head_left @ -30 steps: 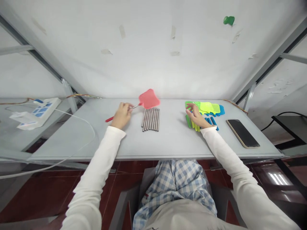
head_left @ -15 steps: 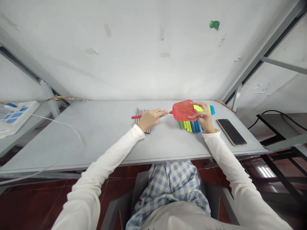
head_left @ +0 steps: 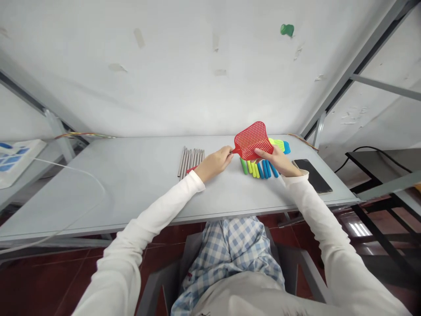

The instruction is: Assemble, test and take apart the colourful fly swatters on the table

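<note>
A red fly swatter (head_left: 252, 139) with a perforated head is held above the table between both hands. My left hand (head_left: 215, 163) is closed around its shaft near the neck; the red handle end shows partly behind that wrist. My right hand (head_left: 274, 160) grips the lower right edge of the head, thumb on the near face. Several metal rods (head_left: 189, 159) lie side by side by my left hand. Under the swatter and my right hand lie several green, yellow and blue handles (head_left: 259, 169). Yellow and blue swatter heads (head_left: 282, 145) lie partly hidden behind the right hand.
A dark smartphone (head_left: 314, 176) lies on the grey table (head_left: 138, 184), right of my right wrist. A white cable (head_left: 82, 169) hangs across the left side. Metal frame posts stand at both sides, with a white wall behind.
The swatter head has tilted up and its handle end has dropped toward the left wrist. My right hand has shifted from the head's right side to its lower edge.
</note>
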Demonstrator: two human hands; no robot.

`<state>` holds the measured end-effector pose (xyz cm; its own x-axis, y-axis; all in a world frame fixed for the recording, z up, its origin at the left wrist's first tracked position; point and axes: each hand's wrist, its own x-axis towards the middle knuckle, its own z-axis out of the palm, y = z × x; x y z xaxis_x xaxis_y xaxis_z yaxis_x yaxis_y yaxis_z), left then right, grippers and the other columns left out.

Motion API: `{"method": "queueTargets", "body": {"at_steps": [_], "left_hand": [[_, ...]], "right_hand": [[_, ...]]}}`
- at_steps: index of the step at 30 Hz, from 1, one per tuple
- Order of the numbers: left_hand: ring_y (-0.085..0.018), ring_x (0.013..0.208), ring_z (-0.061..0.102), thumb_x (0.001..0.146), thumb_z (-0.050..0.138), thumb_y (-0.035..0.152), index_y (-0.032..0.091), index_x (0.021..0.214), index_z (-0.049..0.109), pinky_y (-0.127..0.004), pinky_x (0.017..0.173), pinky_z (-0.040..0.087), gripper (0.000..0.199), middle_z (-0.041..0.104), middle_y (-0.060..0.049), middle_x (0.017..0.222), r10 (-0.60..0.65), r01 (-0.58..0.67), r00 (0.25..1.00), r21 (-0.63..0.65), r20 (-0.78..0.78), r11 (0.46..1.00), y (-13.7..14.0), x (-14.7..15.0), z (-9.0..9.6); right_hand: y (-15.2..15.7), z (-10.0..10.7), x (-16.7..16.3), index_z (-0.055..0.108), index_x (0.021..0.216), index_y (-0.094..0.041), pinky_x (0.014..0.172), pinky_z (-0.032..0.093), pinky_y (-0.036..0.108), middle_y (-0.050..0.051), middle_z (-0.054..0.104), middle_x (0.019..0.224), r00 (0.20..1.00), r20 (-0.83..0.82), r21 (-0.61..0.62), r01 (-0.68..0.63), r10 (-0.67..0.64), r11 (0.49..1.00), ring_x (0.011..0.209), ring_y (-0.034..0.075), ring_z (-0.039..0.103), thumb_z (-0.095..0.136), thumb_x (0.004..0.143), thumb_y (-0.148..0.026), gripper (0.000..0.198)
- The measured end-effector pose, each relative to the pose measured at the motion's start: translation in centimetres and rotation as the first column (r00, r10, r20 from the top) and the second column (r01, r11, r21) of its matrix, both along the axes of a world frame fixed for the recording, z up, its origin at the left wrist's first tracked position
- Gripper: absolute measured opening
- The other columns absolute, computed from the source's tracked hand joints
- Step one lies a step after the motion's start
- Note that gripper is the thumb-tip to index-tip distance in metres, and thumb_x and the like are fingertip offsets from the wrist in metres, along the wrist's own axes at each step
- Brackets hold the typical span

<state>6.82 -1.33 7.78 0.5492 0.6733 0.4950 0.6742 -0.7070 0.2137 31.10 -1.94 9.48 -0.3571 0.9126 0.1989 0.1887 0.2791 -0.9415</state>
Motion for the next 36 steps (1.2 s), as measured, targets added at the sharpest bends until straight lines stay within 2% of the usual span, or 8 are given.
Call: {"method": "queueTargets", "body": {"at_steps": [6, 10, 14, 19, 24, 27, 31, 36], "left_hand": [[-0.016, 0.082, 0.064, 0.099, 0.03, 0.031, 0.018, 0.104, 0.057, -0.027, 0.071, 0.046, 0.03, 0.068, -0.006, 0.095, -0.075, 0.075, 0.997, -0.022, -0.009, 0.997, -1.1, -0.9, 1.7], [-0.016, 0.079, 0.064, 0.098, 0.032, 0.031, 0.02, 0.101, 0.06, -0.026, 0.069, 0.046, 0.03, 0.069, -0.005, 0.093, -0.097, 0.097, 0.995, -0.012, 0.019, 0.995, -2.1, -2.2, 2.8], [-0.015, 0.076, 0.063, 0.097, 0.033, 0.031, 0.02, 0.096, 0.06, -0.026, 0.068, 0.045, 0.03, 0.068, -0.004, 0.088, -0.025, 0.025, 0.998, -0.002, 0.051, 1.0, -2.5, -4.5, 2.6], [-0.015, 0.07, 0.061, 0.096, 0.032, 0.031, 0.02, 0.092, 0.059, -0.026, 0.065, 0.044, 0.029, 0.066, -0.003, 0.08, -0.024, 0.023, 1.0, -0.077, -0.012, 0.997, -2.4, -6.4, 2.4], [-0.016, 0.071, 0.061, 0.094, 0.032, 0.027, 0.02, 0.094, 0.056, -0.027, 0.066, 0.044, 0.025, 0.065, -0.002, 0.081, -0.026, 0.01, 0.996, -0.181, -0.085, 0.983, -2.5, -5.2, 3.6], [-0.014, 0.07, 0.062, 0.096, 0.031, 0.031, 0.02, 0.101, 0.056, -0.025, 0.062, 0.043, 0.028, 0.067, -0.003, 0.086, -0.032, 0.024, 0.994, -0.083, -0.102, 0.996, -2.9, -3.1, 4.0], [-0.011, 0.049, 0.049, 0.098, 0.026, 0.045, 0.019, 0.087, 0.057, -0.023, 0.047, 0.029, 0.042, 0.058, -0.001, 0.063, 0.058, -0.033, 0.984, 0.149, -0.167, 0.988, -2.6, -1.2, 3.8], [-0.009, 0.04, 0.034, 0.098, 0.024, 0.049, 0.021, 0.076, 0.054, -0.024, 0.044, 0.022, 0.046, 0.041, 0.002, 0.05, 0.04, 0.001, 0.969, 0.163, -0.246, 0.987, -0.9, -3.5, 3.3]], "right_hand": [[-0.1, 0.9, 1.0, 0.074, 0.087, -0.023, 0.085, 0.054, 0.042, 0.003, 0.073, 0.09, 0.993, 0.071, 0.199, 0.073, -0.089, 0.977, 0.09, 0.023, 0.067, 0.071, 0.074, -0.049, 0.03], [0.1, 1.4, 2.4, 0.075, 0.082, -0.027, 0.081, 0.053, 0.041, 0.001, 0.073, 0.084, 0.955, 0.166, 0.373, 0.169, -0.245, 0.912, 0.088, 0.024, 0.066, 0.071, 0.074, -0.047, 0.022], [0.3, 2.2, 5.3, 0.074, 0.077, -0.026, 0.075, 0.053, 0.04, 0.002, 0.072, 0.079, 0.921, 0.059, 0.458, 0.318, -0.385, 0.83, 0.081, 0.024, 0.067, 0.071, 0.073, -0.049, 0.024], [0.2, 3.0, 8.2, 0.074, 0.081, -0.026, 0.078, 0.054, 0.04, 0.002, 0.073, 0.09, 0.94, 0.218, 0.409, 0.157, -0.263, 0.899, 0.089, 0.026, 0.067, 0.073, 0.072, -0.05, 0.026], [-0.3, 4.1, 6.4, 0.073, 0.093, -0.025, 0.079, 0.056, 0.039, 0.003, 0.073, 0.095, 0.922, 0.359, 0.277, 0.045, -0.147, 0.96, 0.092, 0.027, 0.068, 0.077, 0.066, -0.05, 0.038], [-1.0, 5.2, 3.7, 0.072, 0.1, -0.025, 0.078, 0.058, 0.039, 0.003, 0.073, 0.098, 0.954, 0.294, 0.209, -0.014, -0.05, 0.978, 0.092, 0.026, 0.069, 0.074, 0.071, -0.049, 0.037], [-1.6, 6.0, 1.1, 0.073, 0.097, -0.022, 0.076, 0.058, 0.039, 0.005, 0.074, 0.095, 0.974, 0.221, 0.238, -0.009, -0.045, 0.971, 0.09, 0.026, 0.069, 0.073, 0.072, -0.05, 0.038], [-0.8, 4.3, 2.1, 0.073, 0.078, -0.021, 0.07, 0.057, 0.039, 0.004, 0.073, 0.078, 0.962, 0.237, 0.366, 0.045, -0.139, 0.93, 0.078, 0.025, 0.068, 0.076, 0.066, -0.053, 0.035]]}}
